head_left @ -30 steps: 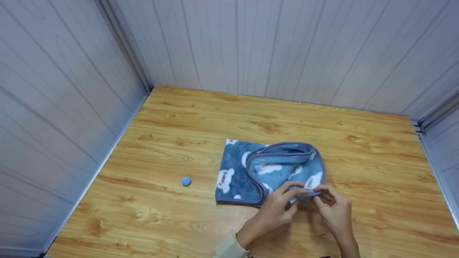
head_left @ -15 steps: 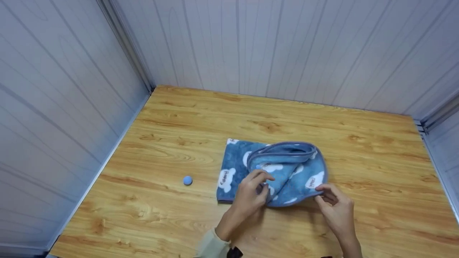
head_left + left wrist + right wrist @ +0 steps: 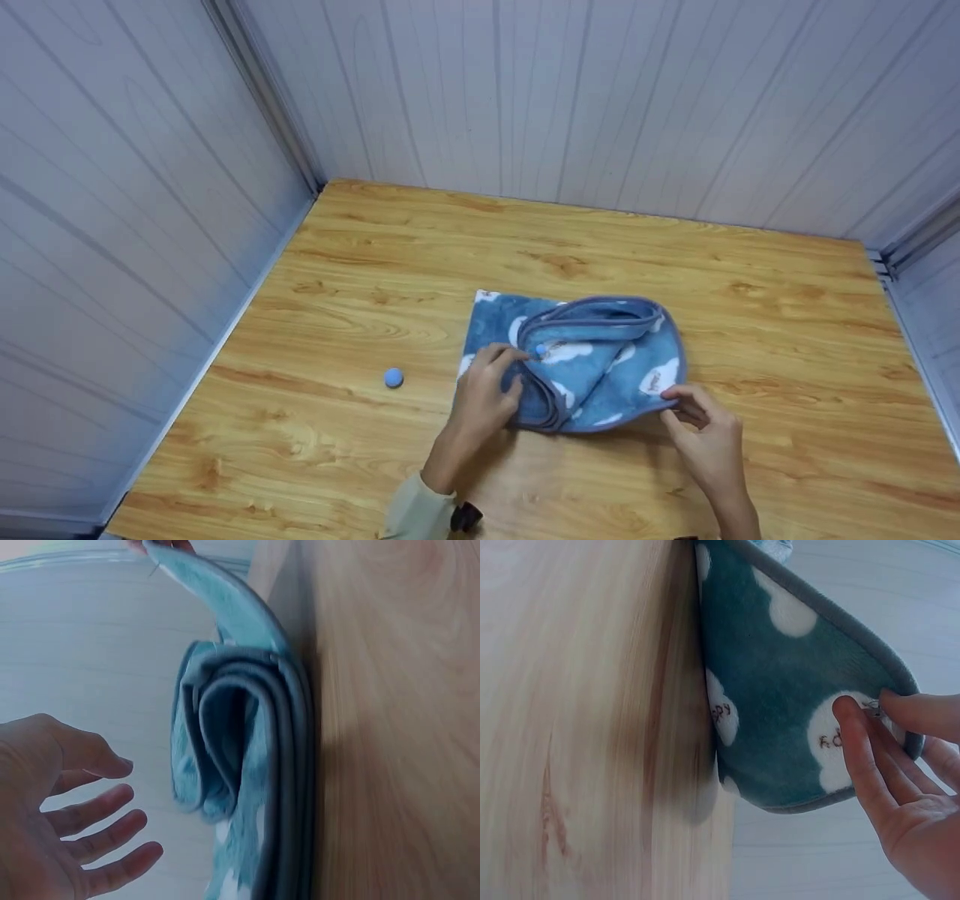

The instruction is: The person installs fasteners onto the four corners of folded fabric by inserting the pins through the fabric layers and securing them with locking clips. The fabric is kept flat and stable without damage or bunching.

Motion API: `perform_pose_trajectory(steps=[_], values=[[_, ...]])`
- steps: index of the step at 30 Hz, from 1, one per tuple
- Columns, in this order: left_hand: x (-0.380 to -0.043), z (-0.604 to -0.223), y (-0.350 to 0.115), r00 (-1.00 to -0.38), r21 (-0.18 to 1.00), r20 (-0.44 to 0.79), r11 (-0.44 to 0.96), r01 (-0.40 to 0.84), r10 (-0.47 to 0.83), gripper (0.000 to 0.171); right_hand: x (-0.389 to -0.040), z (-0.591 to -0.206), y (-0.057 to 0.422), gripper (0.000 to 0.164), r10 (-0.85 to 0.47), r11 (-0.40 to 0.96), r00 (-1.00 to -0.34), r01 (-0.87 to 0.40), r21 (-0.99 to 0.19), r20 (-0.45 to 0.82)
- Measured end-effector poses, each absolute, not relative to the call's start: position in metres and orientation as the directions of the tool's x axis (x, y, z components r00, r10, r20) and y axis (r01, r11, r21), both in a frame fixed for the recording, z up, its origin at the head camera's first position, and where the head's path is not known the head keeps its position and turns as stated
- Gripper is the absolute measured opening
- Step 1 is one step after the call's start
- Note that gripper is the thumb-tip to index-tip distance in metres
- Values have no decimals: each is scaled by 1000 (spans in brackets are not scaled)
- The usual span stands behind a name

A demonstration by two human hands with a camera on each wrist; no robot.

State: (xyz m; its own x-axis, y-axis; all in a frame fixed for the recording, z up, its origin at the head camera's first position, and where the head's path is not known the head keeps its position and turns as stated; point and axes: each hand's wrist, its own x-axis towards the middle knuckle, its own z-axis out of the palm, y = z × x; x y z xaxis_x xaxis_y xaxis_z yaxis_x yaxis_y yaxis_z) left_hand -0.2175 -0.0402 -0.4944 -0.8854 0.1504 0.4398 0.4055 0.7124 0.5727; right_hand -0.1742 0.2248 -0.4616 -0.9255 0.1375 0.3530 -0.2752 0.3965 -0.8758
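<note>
A blue fleece blanket (image 3: pixel 585 375) with white clouds and a grey-blue edge lies folded on the table, its right part turned over in loose loops. My right hand (image 3: pixel 705 431) pinches its near right corner between thumb and fingers. In the right wrist view that raised corner (image 3: pixel 795 690) stands off the table, and a small shiny piece (image 3: pixel 875 706) shows at the fingertips. My left hand (image 3: pixel 484 394) hovers over the blanket's left part, fingers loosely bent and holding nothing. In the left wrist view the rolled layers (image 3: pixel 232 720) are seen end-on, apart from that hand.
A small round blue thing (image 3: pixel 393 377) lies on the wooden table (image 3: pixel 315 450) left of the blanket. A similar, smaller blue spot (image 3: pixel 541 349) shows on the blanket. Pale panel walls (image 3: pixel 525 97) stand behind and at both sides.
My left hand has let go of the blanket's near edge and moved left to its left part. The right hand still pinches the corner, almost unmoved.
</note>
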Motion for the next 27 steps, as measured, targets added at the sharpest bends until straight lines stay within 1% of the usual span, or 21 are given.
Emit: perform_pose_trajectory(steps=[5,11,14,20,23,27], values=[[-219,-495,-53,-913,574,390,744,342,119,29,-178,-476,232,27,138,392,-919,-293,-872,370],[-221,-497,-68,-918,541,389,787,296,77,23,-183,-496,240,29,120,390,-906,-332,-859,405],[-222,-498,-76,-918,532,393,802,274,52,20,-183,-498,241,29,113,390,-903,-344,-854,415],[-224,-502,-89,-920,500,392,836,226,15,20,-181,-496,241,27,111,373,-914,-326,-869,391],[-224,-503,-97,-919,482,395,853,201,-7,21,-179,-490,238,27,114,383,-917,-315,-868,383],[-224,-503,-108,-926,491,374,857,158,-44,24,-177,-479,233,26,116,401,-915,-312,-861,386]])
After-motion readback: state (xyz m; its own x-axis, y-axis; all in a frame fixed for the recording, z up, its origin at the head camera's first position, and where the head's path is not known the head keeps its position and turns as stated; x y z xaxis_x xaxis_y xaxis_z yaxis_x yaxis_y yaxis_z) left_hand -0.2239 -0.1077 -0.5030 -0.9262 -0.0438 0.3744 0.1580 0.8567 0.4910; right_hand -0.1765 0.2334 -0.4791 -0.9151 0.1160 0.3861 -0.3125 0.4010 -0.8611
